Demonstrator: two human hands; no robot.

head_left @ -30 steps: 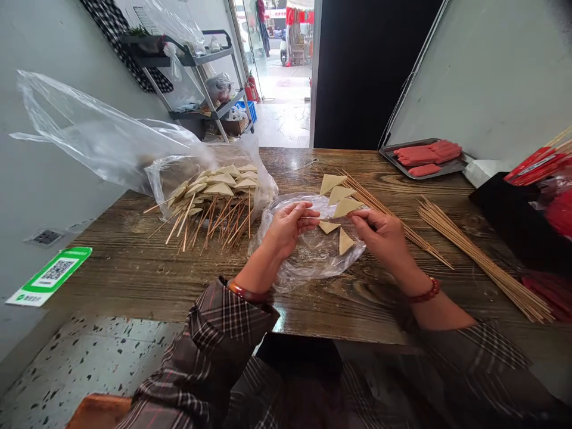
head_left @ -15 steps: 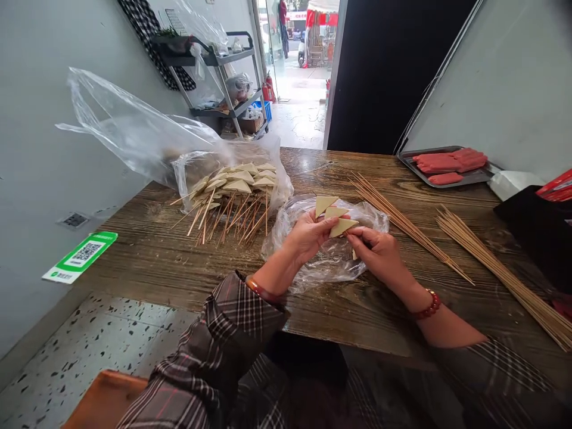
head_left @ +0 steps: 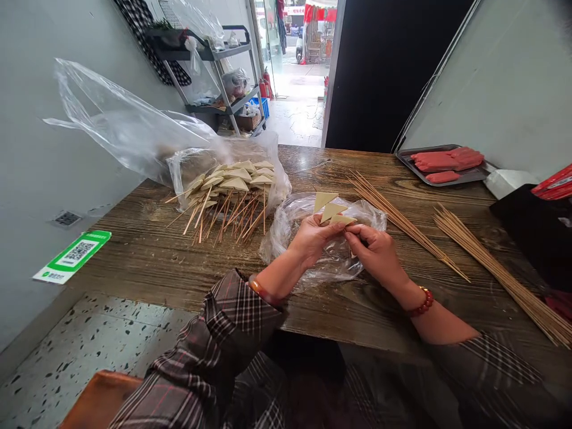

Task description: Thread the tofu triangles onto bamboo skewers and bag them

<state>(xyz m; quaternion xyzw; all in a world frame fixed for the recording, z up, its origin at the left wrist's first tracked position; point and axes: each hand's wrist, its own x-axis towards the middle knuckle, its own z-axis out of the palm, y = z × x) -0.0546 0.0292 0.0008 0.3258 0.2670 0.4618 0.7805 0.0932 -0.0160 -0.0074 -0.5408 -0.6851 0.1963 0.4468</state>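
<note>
Pale triangular pieces [head_left: 331, 211] sit one behind another in my left hand [head_left: 311, 239], whose fingers are closed round their lower edges. My right hand [head_left: 374, 250] pinches at the lowest triangle's right corner; whatever lies between its fingertips is too small to name. Beneath both hands a clear plastic bag [head_left: 279, 229] lies crumpled on the wooden table. To the left, many skewered triangles [head_left: 236, 179] are heaped at the mouth of a large plastic bag [head_left: 129, 122], their sticks pointing towards me.
Two bundles of thin sticks, one reddish [head_left: 402, 220] and one paler [head_left: 496, 265], lie on the right. Behind them a dark tray [head_left: 409, 164] holds red packets. A green code card [head_left: 75, 256] is at the table's left edge. A black holder [head_left: 527, 232] stands far right.
The triangles have shifted slightly in my left hand, and my fingers now cover more of the lowest one. My right fingertips are closer to my left hand. The whole view has moved a little.
</note>
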